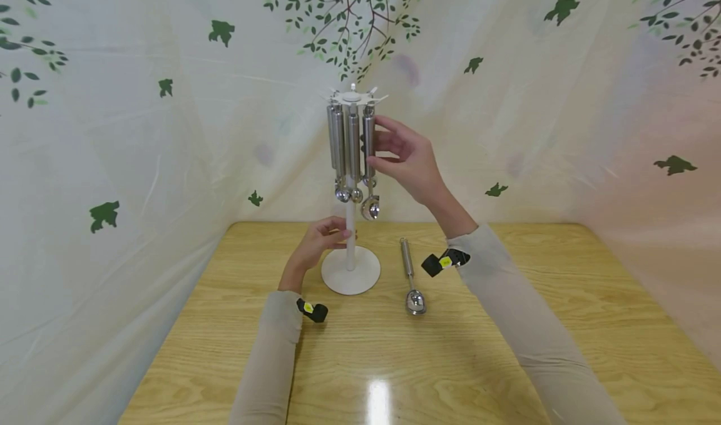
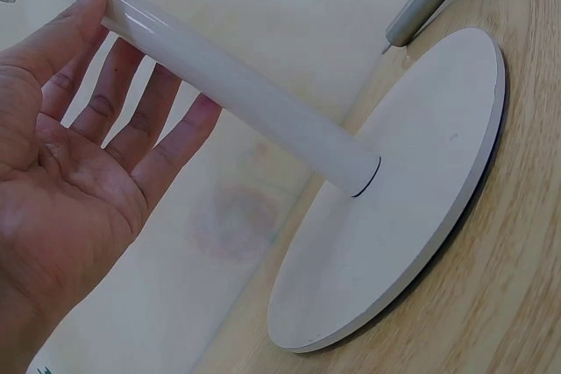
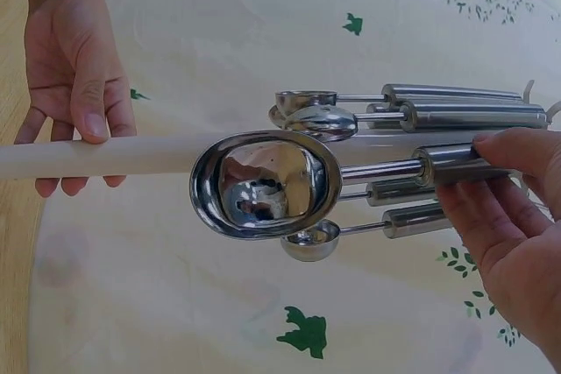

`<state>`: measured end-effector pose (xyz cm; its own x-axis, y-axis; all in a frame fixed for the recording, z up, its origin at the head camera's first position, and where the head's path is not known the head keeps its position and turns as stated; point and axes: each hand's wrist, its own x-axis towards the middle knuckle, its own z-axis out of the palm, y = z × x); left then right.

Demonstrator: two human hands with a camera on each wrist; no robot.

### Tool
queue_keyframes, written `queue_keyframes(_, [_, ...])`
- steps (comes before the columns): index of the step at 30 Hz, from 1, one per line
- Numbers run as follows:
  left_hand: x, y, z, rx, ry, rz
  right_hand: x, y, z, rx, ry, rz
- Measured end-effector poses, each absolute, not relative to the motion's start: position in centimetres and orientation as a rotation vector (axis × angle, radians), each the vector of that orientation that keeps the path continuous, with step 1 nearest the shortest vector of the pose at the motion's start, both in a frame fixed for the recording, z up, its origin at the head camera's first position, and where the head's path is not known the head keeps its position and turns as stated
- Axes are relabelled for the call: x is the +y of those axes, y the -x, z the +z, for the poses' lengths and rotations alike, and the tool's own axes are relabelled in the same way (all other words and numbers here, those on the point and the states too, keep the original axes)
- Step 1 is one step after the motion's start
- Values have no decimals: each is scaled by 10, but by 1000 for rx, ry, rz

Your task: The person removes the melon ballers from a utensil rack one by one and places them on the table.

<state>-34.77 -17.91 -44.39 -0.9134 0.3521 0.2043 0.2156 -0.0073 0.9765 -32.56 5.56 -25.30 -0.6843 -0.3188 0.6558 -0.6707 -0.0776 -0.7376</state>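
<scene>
A white utensil stand rises from its round base, with several steel-handled scoops hanging under its top. My left hand holds the lower pole, thumb on one side and fingers on the other; the left wrist view shows the palm beside the pole. Up near the hooks, my right hand pinches the handle of an ice cream scoop between thumb and fingers. Its oval steel bowl points down, lower than the other bowls. In the head view the handle's top is at the hooked rack.
Another steel scoop lies on the wooden table, right of the stand's round base. Behind the table hangs a pale curtain with leaf prints. A black wrist camera is strapped on the right sleeve.
</scene>
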Motion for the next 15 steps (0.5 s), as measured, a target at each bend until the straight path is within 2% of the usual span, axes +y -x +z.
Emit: queue_keyframes(15, [-180,348,-446,2121,-650,2084,59,325,-259,-1923,-1075,1704])
